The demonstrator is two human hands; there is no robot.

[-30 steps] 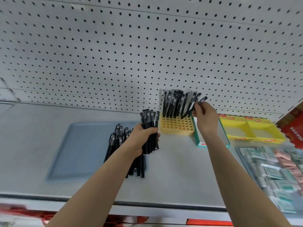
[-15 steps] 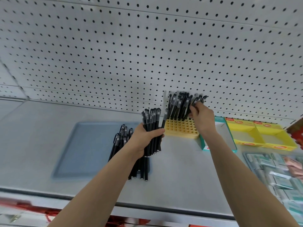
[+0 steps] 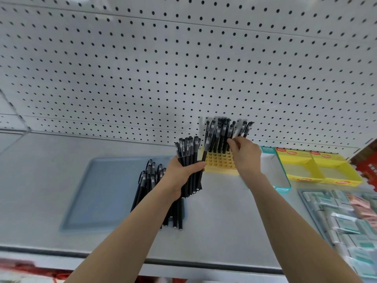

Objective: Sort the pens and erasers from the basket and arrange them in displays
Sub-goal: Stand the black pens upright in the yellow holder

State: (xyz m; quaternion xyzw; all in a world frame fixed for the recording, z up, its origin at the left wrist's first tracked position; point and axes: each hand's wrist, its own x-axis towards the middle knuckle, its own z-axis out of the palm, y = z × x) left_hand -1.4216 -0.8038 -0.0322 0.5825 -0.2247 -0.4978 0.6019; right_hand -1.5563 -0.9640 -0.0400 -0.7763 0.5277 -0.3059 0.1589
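Black pens (image 3: 188,158): left hand (image 3: 181,174) grips, right hand (image 3: 245,154) pinches.

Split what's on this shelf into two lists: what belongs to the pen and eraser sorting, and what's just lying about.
Job: left hand gripping a pen bundle; right hand pinching among the standing pens in the yellow grid holder; loose pens on the blue tray; eraser packs; yellow display box; teal box.
Lying about: pegboard; red packaging at far right.

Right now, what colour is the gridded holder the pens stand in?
Yellow: the gridded plastic pen holder shows best in the head view.
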